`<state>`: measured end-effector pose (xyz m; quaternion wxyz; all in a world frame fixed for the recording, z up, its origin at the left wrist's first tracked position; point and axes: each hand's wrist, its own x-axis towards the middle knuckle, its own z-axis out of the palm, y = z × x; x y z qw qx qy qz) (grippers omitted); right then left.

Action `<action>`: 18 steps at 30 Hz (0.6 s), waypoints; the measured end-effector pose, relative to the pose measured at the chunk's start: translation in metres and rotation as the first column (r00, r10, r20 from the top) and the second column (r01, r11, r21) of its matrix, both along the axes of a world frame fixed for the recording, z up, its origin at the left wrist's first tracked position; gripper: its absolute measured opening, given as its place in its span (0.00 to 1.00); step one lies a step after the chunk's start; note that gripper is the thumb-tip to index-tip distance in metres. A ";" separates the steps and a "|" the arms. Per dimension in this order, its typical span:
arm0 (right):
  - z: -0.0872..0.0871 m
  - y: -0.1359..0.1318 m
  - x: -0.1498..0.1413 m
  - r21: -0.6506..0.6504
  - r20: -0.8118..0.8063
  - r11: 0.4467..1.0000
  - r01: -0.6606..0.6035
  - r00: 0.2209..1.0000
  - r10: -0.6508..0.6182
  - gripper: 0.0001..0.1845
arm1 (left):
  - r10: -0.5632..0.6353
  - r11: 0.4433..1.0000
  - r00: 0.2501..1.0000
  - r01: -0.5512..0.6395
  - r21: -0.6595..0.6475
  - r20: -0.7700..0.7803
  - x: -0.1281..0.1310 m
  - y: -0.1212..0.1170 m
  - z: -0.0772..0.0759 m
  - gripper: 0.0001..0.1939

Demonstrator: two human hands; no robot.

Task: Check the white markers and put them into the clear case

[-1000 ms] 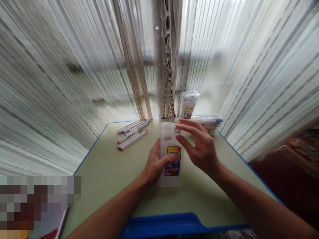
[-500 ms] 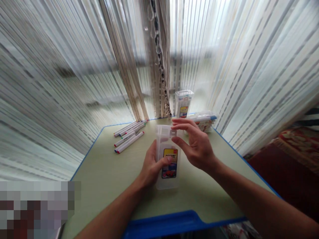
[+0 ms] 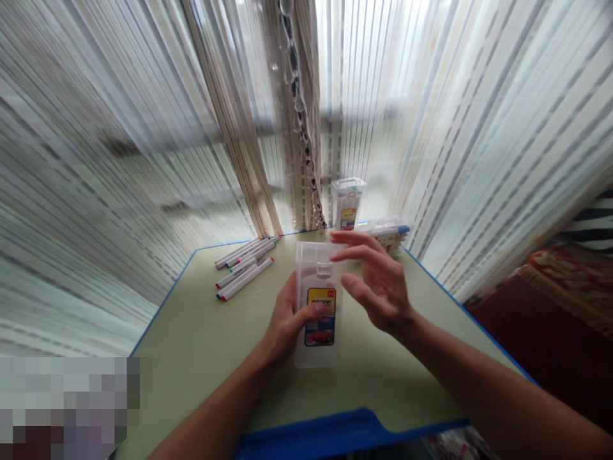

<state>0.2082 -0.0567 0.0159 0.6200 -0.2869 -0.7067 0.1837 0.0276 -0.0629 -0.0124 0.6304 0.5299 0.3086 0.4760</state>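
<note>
A translucent plastic marker case [image 3: 318,359] stands upright in front of me, with a yellow and blue label on its front. My left hand [image 3: 290,318] grips it from the left side, thumb across the label. The lid looks closed, and its small front latch [image 3: 324,269] is in plain sight. My right hand [image 3: 376,281] hovers at the upper right of the case, fingers apart and holding nothing. Its fingertips are close to the lid's right edge; I cannot tell whether they touch. Several white markers [image 3: 246,278] with coloured ends lie on the table to the left.
A second clear case [image 3: 348,203] with a similar label stands at the table's far edge. Beside it lies a plastic-wrapped pack [image 3: 390,236], partly behind my right hand. String curtains [image 3: 143,128] hang around the table [image 3: 191,358], whose rim is blue.
My right hand has drawn slightly away from the latch, its fingers spreading and leaving the latch uncovered. My left hand keeps its hold on the case. The view has shifted a little.
</note>
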 end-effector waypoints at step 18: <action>0.005 0.015 0.003 -0.331 -0.293 0.920 -0.209 0.950 0.111 0.16 | -0.241 0.968 0.970 0.242 0.065 -0.022 -0.003 0.002 0.002 0.29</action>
